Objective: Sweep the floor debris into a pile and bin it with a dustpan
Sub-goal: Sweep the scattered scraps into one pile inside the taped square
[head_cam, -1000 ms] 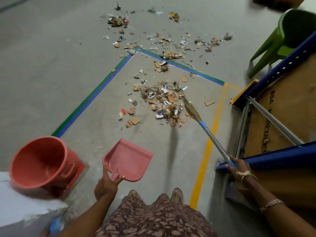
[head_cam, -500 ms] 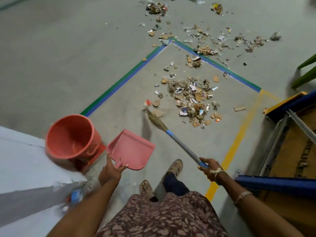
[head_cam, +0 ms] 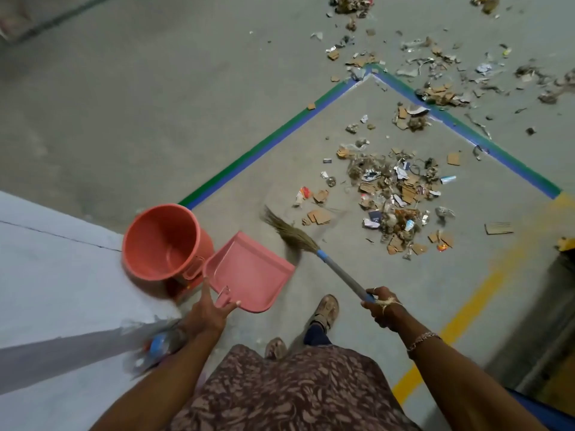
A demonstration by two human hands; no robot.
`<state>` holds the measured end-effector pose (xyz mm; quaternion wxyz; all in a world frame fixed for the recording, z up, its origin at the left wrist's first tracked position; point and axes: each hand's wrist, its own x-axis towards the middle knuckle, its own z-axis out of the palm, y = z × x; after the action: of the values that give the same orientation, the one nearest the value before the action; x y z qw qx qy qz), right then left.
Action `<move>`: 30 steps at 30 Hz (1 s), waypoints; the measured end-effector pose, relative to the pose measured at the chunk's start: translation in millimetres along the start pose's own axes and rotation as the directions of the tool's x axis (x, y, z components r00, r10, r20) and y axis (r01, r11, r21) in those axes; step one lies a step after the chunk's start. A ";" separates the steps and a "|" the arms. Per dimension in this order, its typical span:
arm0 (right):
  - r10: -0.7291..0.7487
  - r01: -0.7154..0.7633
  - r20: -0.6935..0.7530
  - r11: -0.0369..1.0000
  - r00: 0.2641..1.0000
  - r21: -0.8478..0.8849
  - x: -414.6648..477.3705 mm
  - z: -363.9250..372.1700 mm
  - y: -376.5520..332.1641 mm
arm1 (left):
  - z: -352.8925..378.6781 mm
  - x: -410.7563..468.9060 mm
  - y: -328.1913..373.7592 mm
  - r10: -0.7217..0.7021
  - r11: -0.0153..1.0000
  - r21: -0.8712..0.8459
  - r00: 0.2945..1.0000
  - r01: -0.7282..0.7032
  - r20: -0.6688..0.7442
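left hand [head_cam: 203, 318] grips the pink plastic dustpan [head_cam: 249, 272] beside the orange plastic bucket [head_cam: 161, 241]; right hand [head_cam: 381, 307] clasps the grey-handled straw broom [head_cam: 298, 237] near scattered cardboard debris [head_cam: 395, 194].

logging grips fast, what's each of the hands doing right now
left hand: closed, holding the pink dustpan by its handle
right hand: closed around the broom handle
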<state>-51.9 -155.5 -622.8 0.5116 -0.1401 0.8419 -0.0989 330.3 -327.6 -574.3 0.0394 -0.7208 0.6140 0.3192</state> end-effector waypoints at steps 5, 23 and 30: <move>0.040 -0.029 -0.107 0.994 0.993 0.101 21.3 -30.6 9.8 | 6.0 17.0 35.7 0.013 0.999 -0.051 1.000 -0.014 -0.011; 0.195 0.032 -0.291 0.780 0.937 0.626 -55.1 10.9 -52.0 | -33.6 148.0 47.1 0.105 0.990 -0.118 0.973 -0.082 0.203; 0.083 0.022 -0.219 0.899 0.972 0.438 -45.7 73.8 -141.7 | -86.7 196.0 39.7 0.186 0.982 -0.031 0.935 -0.185 0.302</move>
<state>52.8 -275.1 -574.5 0.4295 0.0044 0.8543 -0.2929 338.2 -544.7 -591.9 0.1021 -0.6022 0.6655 0.4290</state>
